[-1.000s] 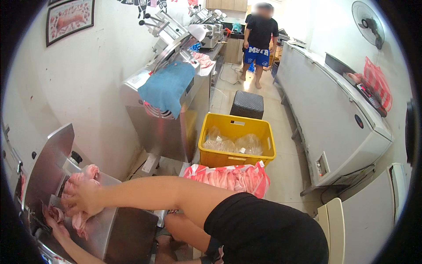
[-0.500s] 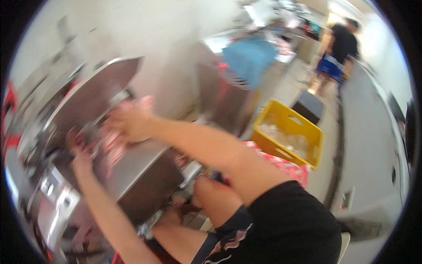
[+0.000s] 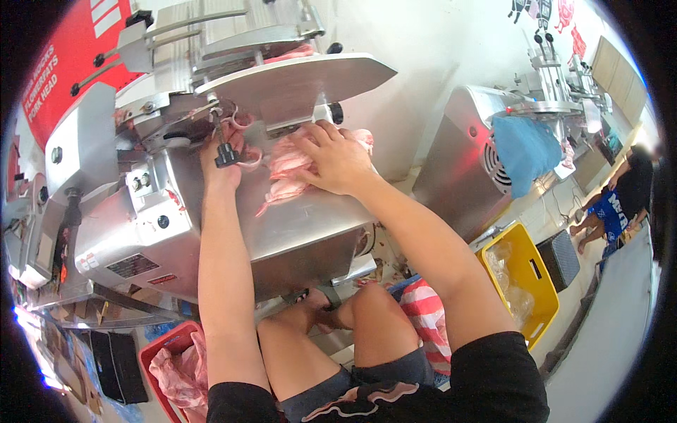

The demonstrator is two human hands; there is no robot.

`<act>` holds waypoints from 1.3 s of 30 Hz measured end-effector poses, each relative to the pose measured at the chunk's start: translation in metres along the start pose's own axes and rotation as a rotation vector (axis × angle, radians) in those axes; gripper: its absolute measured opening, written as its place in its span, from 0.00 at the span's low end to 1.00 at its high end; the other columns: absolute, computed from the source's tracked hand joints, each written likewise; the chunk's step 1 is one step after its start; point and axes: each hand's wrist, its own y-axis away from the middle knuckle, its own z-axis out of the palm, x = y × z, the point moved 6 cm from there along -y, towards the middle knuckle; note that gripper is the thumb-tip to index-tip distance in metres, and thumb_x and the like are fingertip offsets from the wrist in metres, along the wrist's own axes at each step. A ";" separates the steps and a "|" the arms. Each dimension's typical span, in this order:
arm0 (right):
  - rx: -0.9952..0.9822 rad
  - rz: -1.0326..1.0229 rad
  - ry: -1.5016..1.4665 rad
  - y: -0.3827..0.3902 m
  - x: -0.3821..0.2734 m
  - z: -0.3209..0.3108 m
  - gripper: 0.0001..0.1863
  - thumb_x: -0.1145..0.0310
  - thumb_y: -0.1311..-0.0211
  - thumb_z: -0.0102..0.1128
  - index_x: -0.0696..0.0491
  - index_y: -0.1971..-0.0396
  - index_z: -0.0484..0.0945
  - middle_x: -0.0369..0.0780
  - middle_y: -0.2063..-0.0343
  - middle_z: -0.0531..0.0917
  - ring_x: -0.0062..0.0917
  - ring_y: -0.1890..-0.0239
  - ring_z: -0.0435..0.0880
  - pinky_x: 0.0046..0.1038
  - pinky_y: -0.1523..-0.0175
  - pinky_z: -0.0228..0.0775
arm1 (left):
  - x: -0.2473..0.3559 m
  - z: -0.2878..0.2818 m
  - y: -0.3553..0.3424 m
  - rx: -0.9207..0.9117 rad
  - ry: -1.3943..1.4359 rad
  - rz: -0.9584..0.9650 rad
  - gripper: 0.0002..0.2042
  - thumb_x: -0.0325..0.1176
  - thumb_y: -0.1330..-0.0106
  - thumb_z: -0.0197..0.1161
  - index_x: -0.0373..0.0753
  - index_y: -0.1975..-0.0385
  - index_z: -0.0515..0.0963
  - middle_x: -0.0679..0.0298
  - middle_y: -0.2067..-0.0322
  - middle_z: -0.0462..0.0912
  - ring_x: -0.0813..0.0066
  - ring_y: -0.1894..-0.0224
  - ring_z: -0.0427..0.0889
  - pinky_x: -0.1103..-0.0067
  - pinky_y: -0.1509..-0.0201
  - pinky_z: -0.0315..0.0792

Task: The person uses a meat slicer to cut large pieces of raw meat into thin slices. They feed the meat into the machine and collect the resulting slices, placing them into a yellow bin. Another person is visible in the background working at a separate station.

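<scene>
I sit in front of a steel meat slicer [image 3: 296, 225]. A pile of thin pink meat slices [image 3: 282, 180] lies on its flat steel tray, under the overhanging plate [image 3: 296, 77]. My right hand [image 3: 337, 158] lies over the pile, fingers curved onto the slices. My left hand [image 3: 224, 161] reaches up to the slicer's outlet beside a small black knob [image 3: 226, 152]. A curl of meat lies next to it, and its fingers are partly hidden. My bare knees are below the machine.
A second slicer [image 3: 465, 162] draped with a blue cloth [image 3: 525, 151] stands at right by the wall. On the floor are a yellow crate [image 3: 525, 282], a black crate [image 3: 560, 257], a red-and-white striped bag [image 3: 430, 317] and a red basket [image 3: 151, 356] of meat. Another person [image 3: 620, 201] stands far right.
My view has swung from the room down onto the slicer, which now fills the left and centre. Both hands have stayed at the meat on the tray.
</scene>
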 end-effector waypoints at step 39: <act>0.270 0.124 -0.625 -0.074 -0.070 0.067 0.54 0.62 0.72 0.76 0.59 0.37 0.61 0.50 0.38 0.66 0.43 0.32 0.59 0.41 0.32 0.56 | -0.035 -0.047 -0.056 -0.039 -0.259 -0.270 0.23 0.50 0.31 0.51 0.39 0.45 0.71 0.58 0.49 0.75 0.62 0.47 0.74 0.65 0.43 0.69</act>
